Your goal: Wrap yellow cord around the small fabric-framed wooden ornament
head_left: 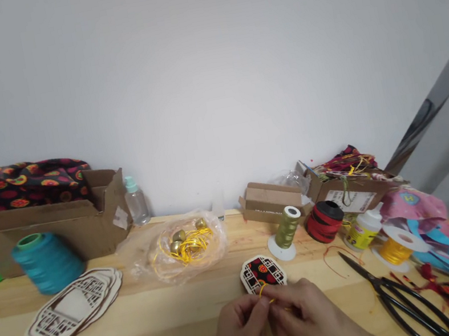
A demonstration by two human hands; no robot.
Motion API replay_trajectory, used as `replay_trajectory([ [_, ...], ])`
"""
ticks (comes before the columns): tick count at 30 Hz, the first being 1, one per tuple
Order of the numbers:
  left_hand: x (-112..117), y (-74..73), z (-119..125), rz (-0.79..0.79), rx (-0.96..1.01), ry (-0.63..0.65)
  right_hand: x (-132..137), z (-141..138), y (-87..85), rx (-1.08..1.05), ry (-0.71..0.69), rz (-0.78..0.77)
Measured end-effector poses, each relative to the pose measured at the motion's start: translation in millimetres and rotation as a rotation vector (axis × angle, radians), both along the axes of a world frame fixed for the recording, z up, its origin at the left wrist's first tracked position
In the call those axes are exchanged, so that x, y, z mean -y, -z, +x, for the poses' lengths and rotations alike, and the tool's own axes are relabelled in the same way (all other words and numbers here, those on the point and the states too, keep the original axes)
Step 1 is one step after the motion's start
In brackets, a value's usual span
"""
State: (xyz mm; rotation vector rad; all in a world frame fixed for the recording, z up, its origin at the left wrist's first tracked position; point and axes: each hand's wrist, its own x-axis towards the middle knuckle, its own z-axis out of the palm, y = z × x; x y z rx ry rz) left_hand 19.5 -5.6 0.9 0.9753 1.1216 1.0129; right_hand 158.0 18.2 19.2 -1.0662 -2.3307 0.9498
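Observation:
Low in the head view, my left hand [240, 330] and my right hand [309, 315] meet over the wooden table [157, 330]. Both pinch a thin yellow cord [264, 290] between their fingertips. The cord loops at the near edge of a small wooden lattice piece with a red and black patterned centre [262, 272], which lies just beyond my fingers.
Black scissors [397, 294] lie right of my hands. Behind stand an olive thread spool [286, 230], a red spool [324, 221], a yellow spool [395, 248] and cardboard boxes [87, 227]. A bag of gold bells [183, 244], a teal thread cone [47, 262] and stacked lattice pieces [73, 307] sit left.

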Motion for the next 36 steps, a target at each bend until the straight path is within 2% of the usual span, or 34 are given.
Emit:
replay_trajectory([
  [6,-2,3.5,-1,-0.043,-0.027,0.046,-1,6,-6.7,0.106,-0.073,0.139],
  [11,-2,8.7,-2,-0.046,-0.07,0.051,-1,9,-10.4,0.184,-0.068,0.225],
  [19,-1,5.4,-2,-0.042,-0.061,0.057,-7,15,-4.1,0.082,-0.046,0.346],
  [26,-2,0.5,0,-0.075,-0.046,0.018,-11,16,-1.7,-0.006,0.01,0.399],
  [30,-3,2.6,0,-0.07,-0.042,0.006,-12,17,0.2,0.0,-0.021,0.435],
  [36,-1,3.0,-1,0.005,-0.137,0.056,-12,20,-4.9,0.106,-0.08,0.414],
])
